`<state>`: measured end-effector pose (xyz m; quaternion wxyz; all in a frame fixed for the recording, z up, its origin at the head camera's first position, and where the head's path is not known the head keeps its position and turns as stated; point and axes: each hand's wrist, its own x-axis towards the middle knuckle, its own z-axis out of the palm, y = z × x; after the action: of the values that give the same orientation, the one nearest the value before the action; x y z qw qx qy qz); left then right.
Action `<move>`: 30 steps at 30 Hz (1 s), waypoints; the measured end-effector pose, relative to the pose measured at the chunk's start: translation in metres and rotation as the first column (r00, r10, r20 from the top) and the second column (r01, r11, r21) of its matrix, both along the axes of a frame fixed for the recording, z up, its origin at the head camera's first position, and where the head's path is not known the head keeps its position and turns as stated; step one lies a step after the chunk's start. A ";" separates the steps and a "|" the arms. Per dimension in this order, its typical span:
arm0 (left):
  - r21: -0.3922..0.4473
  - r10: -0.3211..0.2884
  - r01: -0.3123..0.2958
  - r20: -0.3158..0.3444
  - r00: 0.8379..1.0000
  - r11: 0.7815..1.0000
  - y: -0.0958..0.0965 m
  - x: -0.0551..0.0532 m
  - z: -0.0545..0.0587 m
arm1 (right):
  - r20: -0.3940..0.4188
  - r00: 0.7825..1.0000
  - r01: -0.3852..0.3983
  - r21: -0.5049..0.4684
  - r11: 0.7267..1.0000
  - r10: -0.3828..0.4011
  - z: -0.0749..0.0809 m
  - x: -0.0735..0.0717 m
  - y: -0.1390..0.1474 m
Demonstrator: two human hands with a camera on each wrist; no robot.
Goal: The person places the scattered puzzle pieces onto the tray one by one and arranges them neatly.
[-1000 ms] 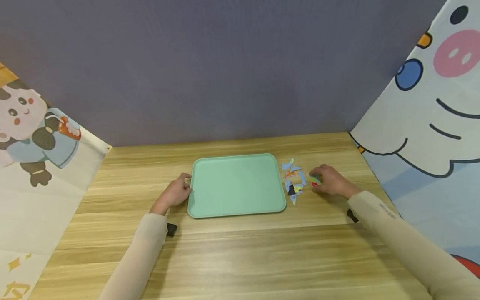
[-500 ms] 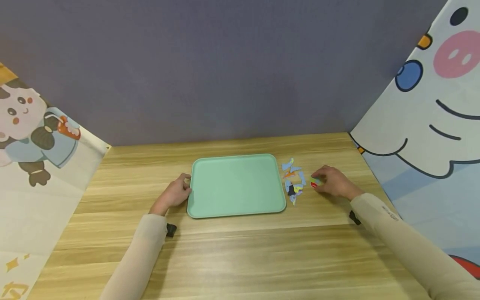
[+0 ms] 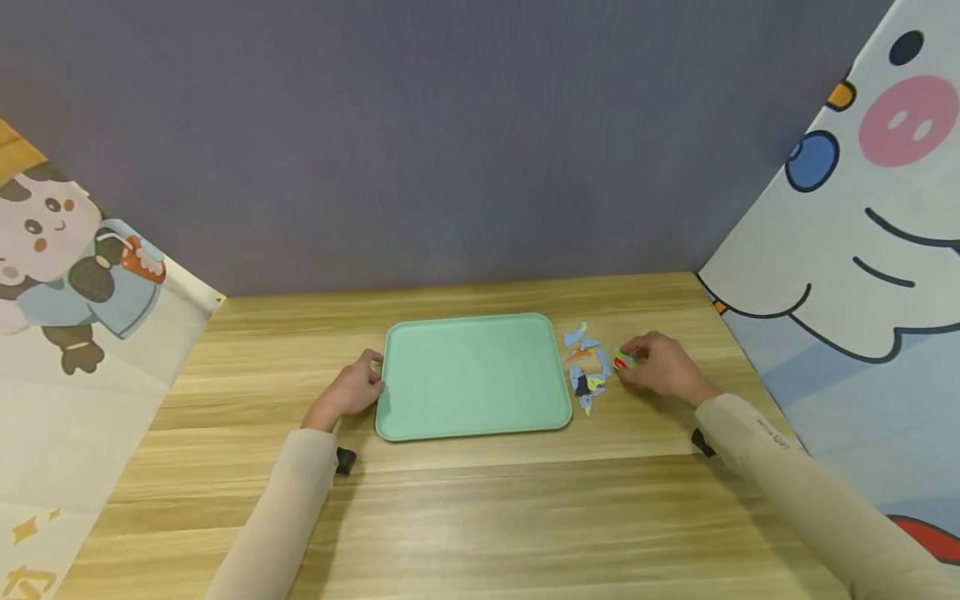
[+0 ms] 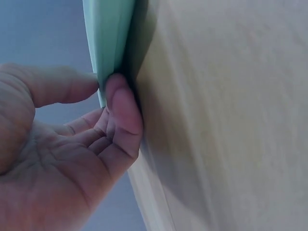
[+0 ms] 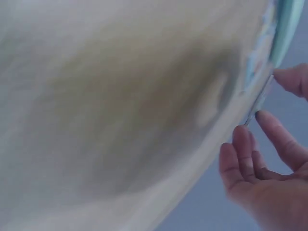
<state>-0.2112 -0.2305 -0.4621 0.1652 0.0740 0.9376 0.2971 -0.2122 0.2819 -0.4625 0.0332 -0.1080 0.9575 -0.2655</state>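
Observation:
A green tray lies on the wooden table, and my left hand grips its left edge. In the left wrist view the thumb is against the tray's rim while the curled fingers reach beneath it. Right of the tray, my right hand pinches a small red and green puzzle piece between thumb and fingers. The right wrist view shows that thin piece edge-on, close over the table. Several loose puzzle pieces, mostly light blue, lie between this hand and the tray.
The wooden table meets a grey wall at the back. Side panels with cartoon prints stand at left and right. Black straps show at both sleeve cuffs.
My right hand has moved slightly left with the pinched puzzle piece, closer to the loose ones. The left hand stays on the tray's edge. The head view has shifted a little.

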 end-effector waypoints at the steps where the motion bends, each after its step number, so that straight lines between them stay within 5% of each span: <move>1: -0.002 0.001 -0.001 0.003 1.000 1.000 -0.001 0.000 0.001 | -0.011 1.000 0.003 -0.016 1.000 -0.003 0.003 0.000 -0.004; 10: 0.006 0.008 -0.008 0.022 1.000 1.000 -0.003 0.000 0.002 | -0.073 0.997 -0.004 -0.087 0.996 -0.003 0.035 0.002 -0.041; 30: 0.024 0.046 -0.046 0.020 0.999 0.999 -0.003 -0.001 -0.001 | -0.109 0.989 -0.123 -0.209 0.970 0.102 0.052 -0.016 -0.129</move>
<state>-0.2119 -0.2334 -0.4626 0.1663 0.0516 0.9337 0.3127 -0.2279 0.1528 -0.4103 -0.0102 -0.1780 0.9160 -0.3595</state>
